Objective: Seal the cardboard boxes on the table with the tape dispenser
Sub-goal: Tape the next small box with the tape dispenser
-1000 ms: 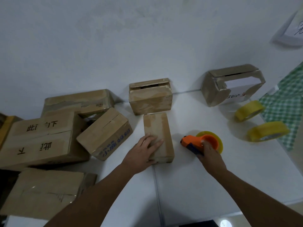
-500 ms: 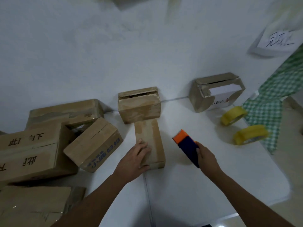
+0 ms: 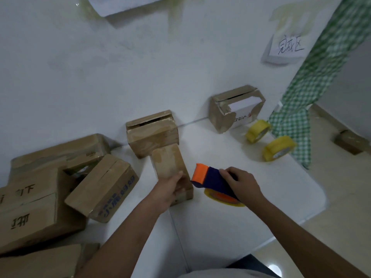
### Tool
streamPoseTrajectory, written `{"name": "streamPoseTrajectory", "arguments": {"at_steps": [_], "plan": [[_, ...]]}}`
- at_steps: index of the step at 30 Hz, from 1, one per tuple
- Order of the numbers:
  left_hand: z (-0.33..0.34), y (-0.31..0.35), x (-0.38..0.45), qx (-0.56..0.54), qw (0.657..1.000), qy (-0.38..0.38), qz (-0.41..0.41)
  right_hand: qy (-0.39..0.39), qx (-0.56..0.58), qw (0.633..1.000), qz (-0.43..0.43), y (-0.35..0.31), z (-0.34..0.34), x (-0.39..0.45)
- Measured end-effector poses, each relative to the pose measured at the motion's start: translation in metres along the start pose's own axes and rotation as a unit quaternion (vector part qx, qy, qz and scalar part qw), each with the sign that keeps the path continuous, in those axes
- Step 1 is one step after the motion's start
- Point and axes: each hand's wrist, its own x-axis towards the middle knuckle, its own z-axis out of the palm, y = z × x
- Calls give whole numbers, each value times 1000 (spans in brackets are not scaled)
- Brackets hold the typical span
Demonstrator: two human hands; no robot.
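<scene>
White desk, mid-frame: left hand gripped box; right hand fingers clamped on dispenser.

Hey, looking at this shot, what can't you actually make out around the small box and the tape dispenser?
- Head view: the left hand covers the near top of the small box.
- The right hand hides the tape dispenser handle.
- The dispenser body covers most of its tape roll.
- The stacked boxes are cut off by the left edge.
</scene>
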Motion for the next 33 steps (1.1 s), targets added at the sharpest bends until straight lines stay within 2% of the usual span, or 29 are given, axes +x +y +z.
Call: {"name": "streamPoseTrajectory", "arguments": {"at_steps": [4, 8, 21, 29, 33], "plan": [[7, 3, -6, -88, 994, -27, -52, -8, -4, 1000, -25, -5, -2, -2], [7, 4, -10, -102, 993, -32, -53, -12, 3, 1000, -24, -5, -1, -3], [13, 0, -17, -32, 999, -14, -27, -35, 18, 998, -38, -8, -1, 2], [19, -10, -15, 111, 991, 57, 48, -55, -29, 996, -66, -10, 0, 7], [12, -11, -14, 104, 987, 89, 78, -71, -79, 991, -81, -11, -2, 16]]}}
